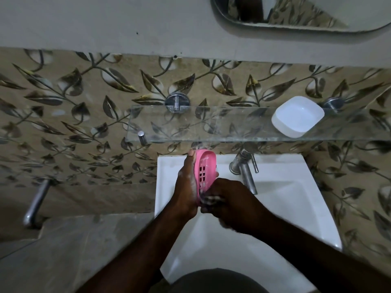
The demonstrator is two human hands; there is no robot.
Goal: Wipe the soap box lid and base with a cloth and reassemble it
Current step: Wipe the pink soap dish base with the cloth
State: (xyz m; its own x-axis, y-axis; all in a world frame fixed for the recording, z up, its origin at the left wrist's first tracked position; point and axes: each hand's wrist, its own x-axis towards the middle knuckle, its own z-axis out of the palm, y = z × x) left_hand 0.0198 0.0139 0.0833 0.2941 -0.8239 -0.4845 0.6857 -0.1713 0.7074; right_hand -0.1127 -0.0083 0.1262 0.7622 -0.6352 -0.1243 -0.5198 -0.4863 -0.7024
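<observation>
Hands meet over the white basin [296, 208] in the middle of the frame. The left hand [187, 187] grips the pink soap box part [206, 166], a slotted tray turned up on its long edge. The palm lies along the tray's left side, the thumb reaches its top end, and a fingertip shows round its right edge. The hollow, slotted face is turned to the right, towards the tap [246, 172]. Suds or wet streaks cling to this hand and to the pink plastic.

The right hand [230, 206] sits just below and to the right. Its fingers are curled around a checked cloth [211, 200], which is pressed against the lower end of the pink part. That hand and the cloth are blurred, so exactly how the fingers lie is hard to make out.

The white soap box part [297, 116] lies well apart from the hands, in the upper right of the frame. It rests hollow side up on a glass shelf [190, 125]. The shelf hangs on round metal brackets [177, 102] fixed to leaf-patterned tiles [74, 102].

A mirror [296, 11] cuts across the top right corner. A metal bar [36, 204] juts from the wall at the left edge, above a grey ledge.
</observation>
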